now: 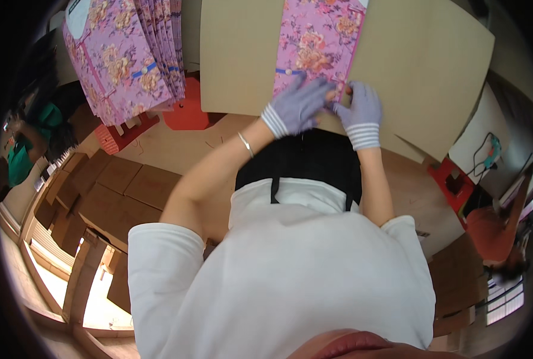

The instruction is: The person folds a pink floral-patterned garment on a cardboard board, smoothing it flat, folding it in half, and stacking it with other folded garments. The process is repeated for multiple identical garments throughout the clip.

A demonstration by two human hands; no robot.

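Head view: floral piece [317, 39] runs lengthwise to frame top from our half-bent fingers [315, 92], left hand [296, 106] over it, right hand [364, 110] alongside; grip, we cannot tell.

A tan desk [428, 60] fills the top middle of the frame, with red supports [188, 112] showing below its left edge and a red bracket [443, 179] near its right corner. The floor [230, 127] below is pale and brownish. Brown cartons [120, 185] are piled at middle left; more boxes [458, 278] sit at lower right beside a barred, bright window [506, 302]. Strong white light pours through a framed opening [102, 302] at lower left.
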